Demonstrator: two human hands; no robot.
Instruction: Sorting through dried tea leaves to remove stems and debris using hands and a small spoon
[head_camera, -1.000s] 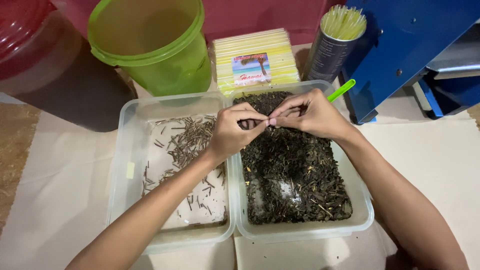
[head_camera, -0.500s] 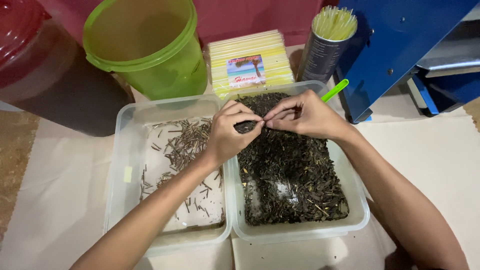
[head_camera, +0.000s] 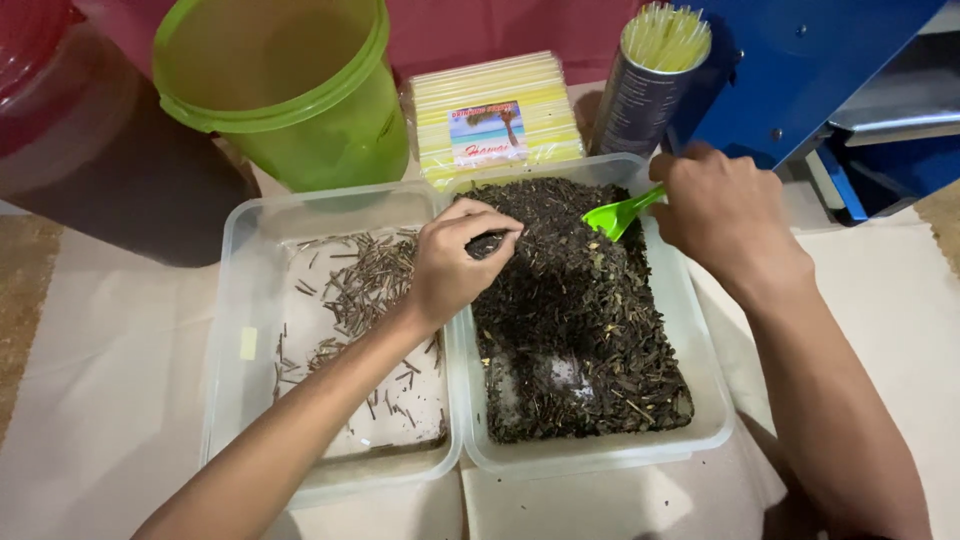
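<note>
Two clear tubs sit side by side: left hand (head_camera: 455, 260) pinches dark tea bits, right hand (head_camera: 722, 215) grips a green scoop (head_camera: 618, 212) (over the fuller tub (head_camera: 700, 330)).

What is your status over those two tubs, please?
Left hand pinching dark leaf bits over the right tub. Right hand gripping green scoop, tip in the leaves. Left tub holds stems. Nothing blocking.

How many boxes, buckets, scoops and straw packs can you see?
Clear boxes: 2, one with twigs, one with dark leaves
Green bucket: 1
Green scoop: 1
Straw pack: 1
Straw tin: 1
Total: 6
</note>
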